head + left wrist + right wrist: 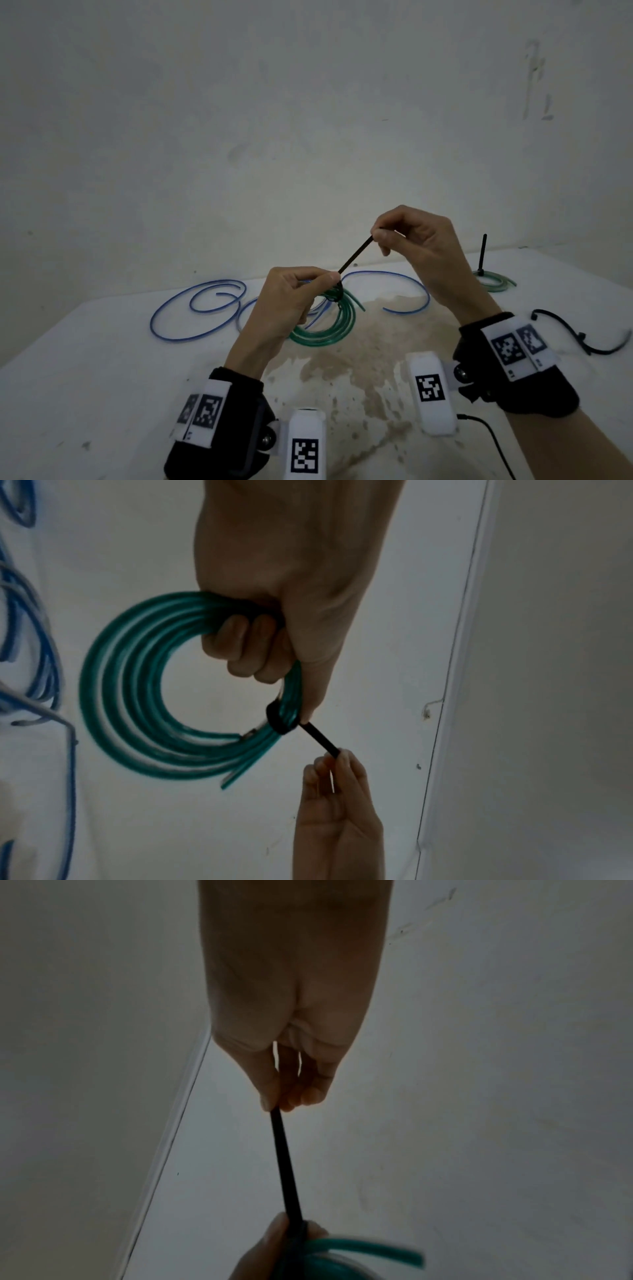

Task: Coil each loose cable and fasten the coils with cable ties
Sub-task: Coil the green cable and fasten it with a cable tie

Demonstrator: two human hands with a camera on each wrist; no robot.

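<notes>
A green cable coil [325,325] [137,696] hangs above the white table [102,359], gripped by my left hand [294,301] [260,642] with fingers curled round its strands. A black cable tie [354,255] [322,739] [284,1164] is looped round the coil beside my left thumb. Its tail runs up and right to my right hand [387,233] [284,1099], which pinches the end between thumb and fingers. A loose blue cable [191,308] [41,642] sprawls on the table behind the hands. At the far right lies a second green coil [493,284] with a black tie [483,253] standing up from it.
Loose black cable ties [582,339] lie at the right edge of the table. A brown stain [342,377] covers the table's middle. A thin black wire [489,442] trails from my right wrist device. A plain wall [308,120] stands close behind the table.
</notes>
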